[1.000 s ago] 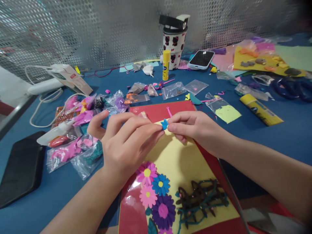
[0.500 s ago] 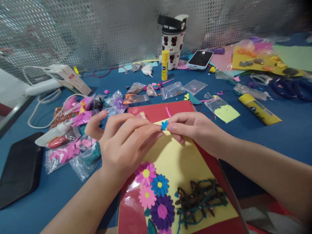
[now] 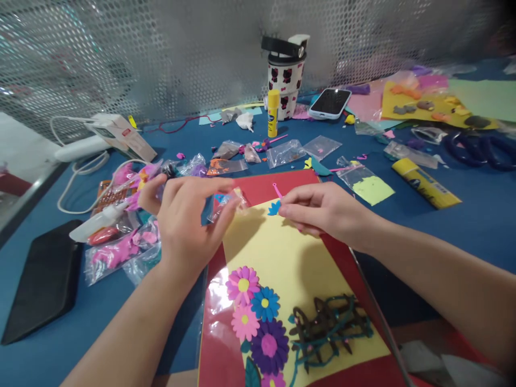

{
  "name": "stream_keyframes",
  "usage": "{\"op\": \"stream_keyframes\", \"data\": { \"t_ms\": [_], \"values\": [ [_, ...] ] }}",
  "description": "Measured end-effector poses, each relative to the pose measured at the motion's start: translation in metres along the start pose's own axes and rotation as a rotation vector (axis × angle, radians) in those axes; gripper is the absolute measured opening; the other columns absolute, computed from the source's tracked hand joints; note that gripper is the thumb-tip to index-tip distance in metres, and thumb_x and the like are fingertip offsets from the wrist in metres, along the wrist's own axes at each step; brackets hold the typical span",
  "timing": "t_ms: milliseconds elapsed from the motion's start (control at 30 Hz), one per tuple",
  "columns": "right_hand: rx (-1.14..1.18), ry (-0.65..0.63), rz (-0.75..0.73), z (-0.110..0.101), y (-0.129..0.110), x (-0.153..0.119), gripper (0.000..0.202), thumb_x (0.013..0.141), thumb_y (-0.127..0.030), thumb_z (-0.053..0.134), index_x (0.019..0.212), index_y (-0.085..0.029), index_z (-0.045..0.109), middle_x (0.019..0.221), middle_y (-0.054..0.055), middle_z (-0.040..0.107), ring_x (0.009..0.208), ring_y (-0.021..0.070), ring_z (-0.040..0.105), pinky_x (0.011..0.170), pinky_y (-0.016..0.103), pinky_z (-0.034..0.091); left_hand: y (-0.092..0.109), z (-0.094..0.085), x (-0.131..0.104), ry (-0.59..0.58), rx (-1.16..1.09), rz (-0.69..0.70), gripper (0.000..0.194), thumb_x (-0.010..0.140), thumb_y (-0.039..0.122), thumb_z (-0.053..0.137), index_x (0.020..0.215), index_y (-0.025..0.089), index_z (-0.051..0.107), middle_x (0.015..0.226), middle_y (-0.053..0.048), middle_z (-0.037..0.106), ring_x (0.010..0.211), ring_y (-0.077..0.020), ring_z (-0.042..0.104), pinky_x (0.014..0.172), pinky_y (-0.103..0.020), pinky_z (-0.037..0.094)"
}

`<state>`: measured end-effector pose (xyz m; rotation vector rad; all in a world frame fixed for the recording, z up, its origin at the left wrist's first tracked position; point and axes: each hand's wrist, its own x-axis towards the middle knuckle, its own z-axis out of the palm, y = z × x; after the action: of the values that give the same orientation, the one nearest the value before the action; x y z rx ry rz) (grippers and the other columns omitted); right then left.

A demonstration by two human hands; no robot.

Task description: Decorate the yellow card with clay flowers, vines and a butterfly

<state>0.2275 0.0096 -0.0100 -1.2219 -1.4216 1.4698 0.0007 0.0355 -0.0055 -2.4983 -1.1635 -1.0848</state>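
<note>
Between the fingertips of my right hand (image 3: 322, 212) is a small blue clay petal piece (image 3: 274, 208), with a thin pink tool (image 3: 277, 190) also sticking out from the same fingers. My left hand (image 3: 193, 215) is raised with fingers and thumb apart, beside a small clear bag (image 3: 228, 204) with a bit of blue in it. Under both hands lies a yellow sheet (image 3: 278, 242) on a red board (image 3: 258, 185). Clay flowers (image 3: 269, 346) in pink, blue and purple run down the sheet's left side, and a brown clay fence (image 3: 330, 330) with teal vines sits at its lower right.
Bags of clay (image 3: 115, 252) and a black case (image 3: 44, 279) lie at left. A glue stick (image 3: 273, 113), a patterned tumbler (image 3: 285, 80) and a phone (image 3: 330, 103) are at the back. A yellow packet (image 3: 426, 183) and blue scissors (image 3: 479, 150) lie at right.
My left hand has moved left, away from the blue piece, and its fingers have spread. My right hand keeps the piece. The small bag now shows more fully.
</note>
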Motion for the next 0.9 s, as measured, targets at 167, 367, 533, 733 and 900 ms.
{"op": "stream_keyframes", "data": {
  "t_ms": [167,367,533,733,900],
  "values": [
    [-0.292,-0.163,-0.002,-0.009,0.004,-0.001,0.025,0.081,-0.039,0.064,0.079,-0.015,0.072,0.054,-0.003,0.052,0.047,0.0062,0.04,0.042,0.021,0.027,-0.007,0.005,0.002,0.014,0.011,-0.09,0.022,0.093,0.027,0.051,0.115,0.03,0.055,0.1,-0.002,0.069,0.101,-0.0238,0.06,0.105,-0.052,0.031],
    [-0.603,-0.259,-0.07,-0.007,0.002,-0.004,0.024,0.082,-0.034,0.06,0.083,-0.017,0.076,0.06,0.0,0.063,0.051,0.0084,0.048,0.046,0.022,0.032,-0.008,0.01,0.003,-0.068,0.024,-0.043,0.022,0.093,0.025,0.049,0.114,0.028,0.054,0.098,-0.001,0.07,0.098,-0.0227,0.061,0.105,-0.05,0.027],
    [-0.757,-0.258,-0.115,-0.006,-0.005,-0.006,0.029,0.085,-0.034,0.057,0.096,-0.017,0.077,0.078,0.004,0.075,0.063,0.012,0.061,0.057,0.024,0.039,-0.011,0.017,0.003,-0.059,0.075,-0.059,0.017,0.092,0.026,0.052,0.108,0.025,0.059,0.095,0.0,0.071,0.095,-0.0211,0.063,0.104,-0.046,0.025],
    [-0.842,-0.163,-0.18,-0.02,-0.001,-0.002,0.031,0.088,-0.028,0.05,0.108,-0.023,0.074,0.102,0.002,0.076,0.082,0.0153,0.069,0.066,0.023,0.045,-0.015,0.018,0.003,-0.045,0.073,-0.07,0.021,0.09,0.023,0.053,0.11,0.025,0.059,0.095,0.0,0.071,0.095,-0.0207,0.063,0.103,-0.044,0.026],
    [-1.047,-0.135,-0.314,-0.015,0.002,-0.003,0.034,0.09,-0.026,0.047,0.113,-0.033,0.07,0.115,-0.006,0.072,0.102,0.0174,0.067,0.073,0.025,0.046,-0.015,0.017,0.003,-0.065,0.063,-0.071,0.022,0.09,0.021,0.052,0.111,0.025,0.058,0.094,0.0,0.071,0.096,-0.021,0.063,0.103,-0.044,0.026]
  ]
}}
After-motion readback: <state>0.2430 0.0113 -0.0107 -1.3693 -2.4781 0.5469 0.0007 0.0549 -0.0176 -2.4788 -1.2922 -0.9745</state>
